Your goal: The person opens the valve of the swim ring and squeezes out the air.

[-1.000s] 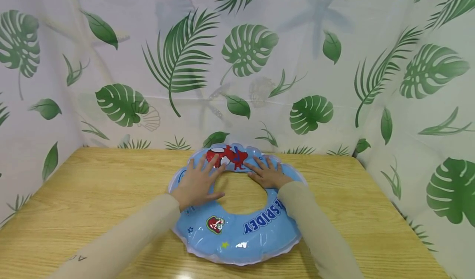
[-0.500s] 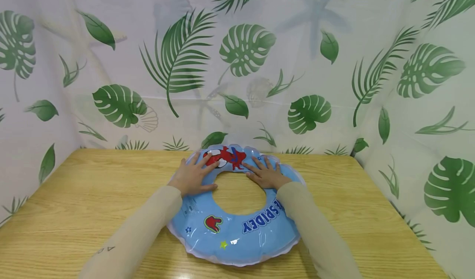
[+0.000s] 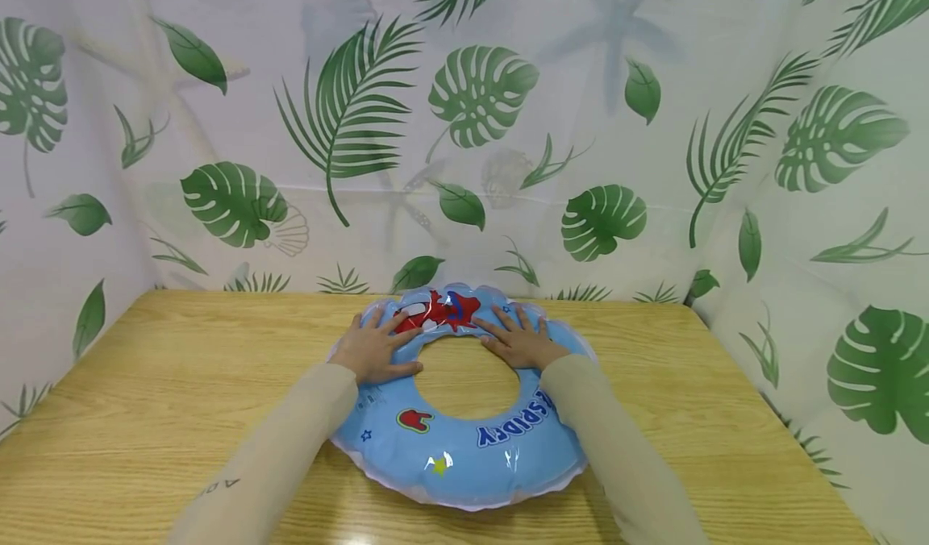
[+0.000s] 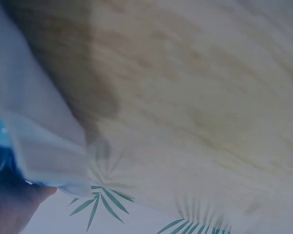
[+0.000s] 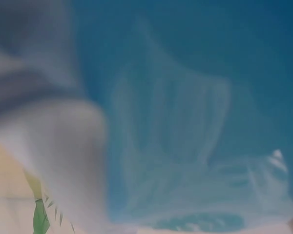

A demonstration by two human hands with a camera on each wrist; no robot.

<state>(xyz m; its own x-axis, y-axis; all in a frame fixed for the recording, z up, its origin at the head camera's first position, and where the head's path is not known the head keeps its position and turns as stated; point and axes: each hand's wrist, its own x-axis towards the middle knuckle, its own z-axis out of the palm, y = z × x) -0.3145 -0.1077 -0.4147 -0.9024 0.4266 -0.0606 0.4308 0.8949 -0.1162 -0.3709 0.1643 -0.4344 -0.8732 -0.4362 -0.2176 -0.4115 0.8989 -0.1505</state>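
White cloth printed with green leaves and fronds [image 3: 508, 230] hangs behind the swim ring and along both sides of it, and a light-brown wood-grain table [image 3: 181, 384] lies beneath. Glossy, sky-blue and made of inflated plastic with a pale scalloped rim, the swim ring [image 3: 464, 476] lies on the tabletop, which shows through its middle. On the far part of the ring is a red cartoon figure [image 3: 435, 311]; along its near right runs dark-blue lettering reading "SPIDEY" [image 3: 514, 426], and on its near left sit a red hand-shaped print [image 3: 414, 420], a small blue outlined star [image 3: 366, 435] and a yellow star [image 3: 439, 466]. The person's left hand [image 3: 368, 353] rests on the ring's far left part, fingers extended and apart, the thumb pointing toward the ring's middle. Across the ring, the right hand [image 3: 524, 343] rests on its far right part with fingers likewise spread, the thumb by the inner edge. Neither hand grips the ring. Two long beige sleeves [image 3: 610, 432] reach in from the near side, the right one crossing over the ring's right edge. Both wrist views are blurred, showing parts of the ring close up.
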